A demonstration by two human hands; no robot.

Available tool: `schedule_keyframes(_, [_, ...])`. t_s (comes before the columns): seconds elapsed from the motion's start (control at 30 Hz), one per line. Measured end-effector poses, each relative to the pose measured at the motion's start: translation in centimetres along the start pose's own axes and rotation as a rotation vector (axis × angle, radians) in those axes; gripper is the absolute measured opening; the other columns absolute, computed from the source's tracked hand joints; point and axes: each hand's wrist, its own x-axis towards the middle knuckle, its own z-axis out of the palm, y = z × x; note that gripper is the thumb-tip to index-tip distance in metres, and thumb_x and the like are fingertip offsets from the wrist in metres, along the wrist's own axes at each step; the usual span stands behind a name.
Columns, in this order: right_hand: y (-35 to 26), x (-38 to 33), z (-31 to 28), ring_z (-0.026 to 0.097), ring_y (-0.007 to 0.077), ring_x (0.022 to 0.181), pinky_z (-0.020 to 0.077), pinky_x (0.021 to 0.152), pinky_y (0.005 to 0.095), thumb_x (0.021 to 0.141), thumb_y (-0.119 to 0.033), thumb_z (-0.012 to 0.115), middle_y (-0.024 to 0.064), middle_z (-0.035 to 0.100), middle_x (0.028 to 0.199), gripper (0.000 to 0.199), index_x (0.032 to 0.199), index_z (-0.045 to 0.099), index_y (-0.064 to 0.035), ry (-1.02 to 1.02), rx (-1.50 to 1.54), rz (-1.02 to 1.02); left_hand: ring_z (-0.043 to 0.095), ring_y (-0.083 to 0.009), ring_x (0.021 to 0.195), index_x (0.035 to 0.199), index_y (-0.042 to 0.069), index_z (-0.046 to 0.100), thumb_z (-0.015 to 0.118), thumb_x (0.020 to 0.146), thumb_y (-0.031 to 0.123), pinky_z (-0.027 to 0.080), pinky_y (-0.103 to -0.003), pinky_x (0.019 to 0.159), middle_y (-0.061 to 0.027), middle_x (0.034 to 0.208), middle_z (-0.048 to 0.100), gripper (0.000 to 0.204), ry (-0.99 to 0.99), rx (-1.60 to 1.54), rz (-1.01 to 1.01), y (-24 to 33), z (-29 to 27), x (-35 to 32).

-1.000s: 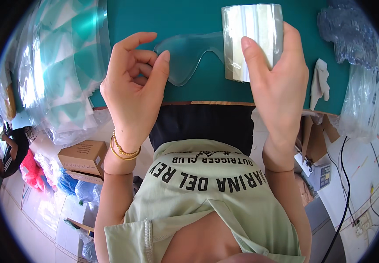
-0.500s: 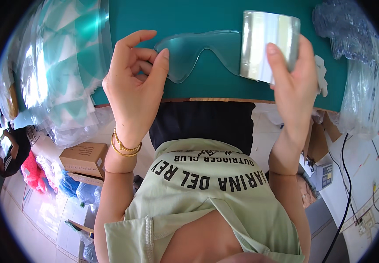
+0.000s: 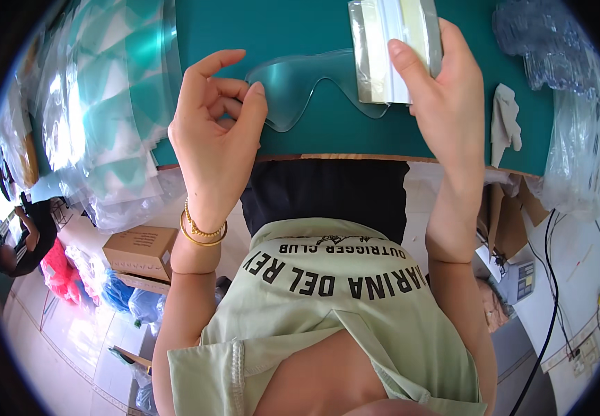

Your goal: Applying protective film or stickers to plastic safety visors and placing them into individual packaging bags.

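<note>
"So, where's the clear visor [image 3: 286, 87]?"

"On the green table [image 3: 210, 28], one end right at my left fingertips. Its other end is partly hidden by the block [image 3: 372, 52] in front of my right palm."

"And your left fingers?"

"On my left hand [image 3: 213, 142] the forefinger is lifted, apart from the thumb, while the others curl in beside the visor's end. Whether they pinch it or only rest near it, I can't tell."

"The right?"

"My right hand [image 3: 449, 111] is clamped on the block, thumb across its face, fingers round the outer edge. I can't tell whether the block touches the visor or hangs above it."

"How would you handle that well?"

"Lightly and evenly, I'd say, so no corner of the block digs into the clear face. With the left I'd steady the visor by its very edge, as fingerprints would likely show."

"What else is close?"

"A white glove [image 3: 504, 125], it looks like, just right of my right hand, and clear sheets [image 3: 130, 83] left of my left knuckles."
</note>
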Motion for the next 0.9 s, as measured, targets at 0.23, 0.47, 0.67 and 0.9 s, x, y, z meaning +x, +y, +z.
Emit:
schedule_keyframes(0.23, [0.2, 1.4, 2.8, 0.062, 0.0513, 0.090, 0.0502, 0.073, 0.0494, 0.092, -0.020, 0.066, 0.0306, 0.065, 0.090, 0.035, 0.113, 0.050, 0.0029, 0.057, 0.373, -0.837, 0.057, -0.0035, 0.066, 0.122, 0.001, 0.058, 0.069, 0.089, -0.002, 0.044, -0.018, 0.052, -0.0023, 0.080, 0.066, 0.034, -0.036, -0.122, -0.022, 0.1, -0.6, -0.2])
schedule_keyframes(0.47, [-4.2, 0.4, 1.6, 0.062, 0.0512, 0.089, 0.0503, 0.071, 0.0504, 0.092, -0.019, 0.065, 0.0309, 0.065, 0.090, 0.031, 0.108, 0.049, 0.0019, -0.128, -0.199, 0.058, 0.058, -0.0032, 0.066, 0.126, 0.000, 0.055, 0.071, 0.090, 0.001, 0.041, -0.017, 0.048, -0.0038, 0.084, 0.069, 0.039, -0.039, -0.234, 0.013, 0.3, -0.8, -0.3])
schedule_keyframes(0.67, [-1.9, -0.2, 3.6, 0.067, 0.0430, 0.067, 0.0523, 0.061, 0.0508, 0.090, -0.024, 0.067, 0.0233, 0.066, 0.069, 0.036, 0.108, 0.052, 0.0028, -0.226, -0.279, -0.150, 0.059, -0.0048, 0.068, 0.130, 0.001, 0.052, 0.067, 0.092, 0.001, 0.048, -0.018, 0.055, -0.0052, 0.086, 0.069, 0.041, -0.070, -0.129, -0.056, 0.3, -1.0, -0.5])
schedule_keyframes(0.9, [-0.6, 1.1, 3.2, 0.065, 0.0470, 0.084, 0.0513, 0.070, 0.0477, 0.092, -0.021, 0.066, 0.0280, 0.066, 0.087, 0.033, 0.109, 0.050, 0.0025, -0.094, 0.080, -0.599, 0.064, -0.0081, 0.073, 0.129, -0.001, 0.054, 0.063, 0.092, 0.000, 0.056, -0.022, 0.063, -0.0080, 0.089, 0.070, 0.038, -0.059, -0.113, -0.063, 0.1, -1.3, -0.9])
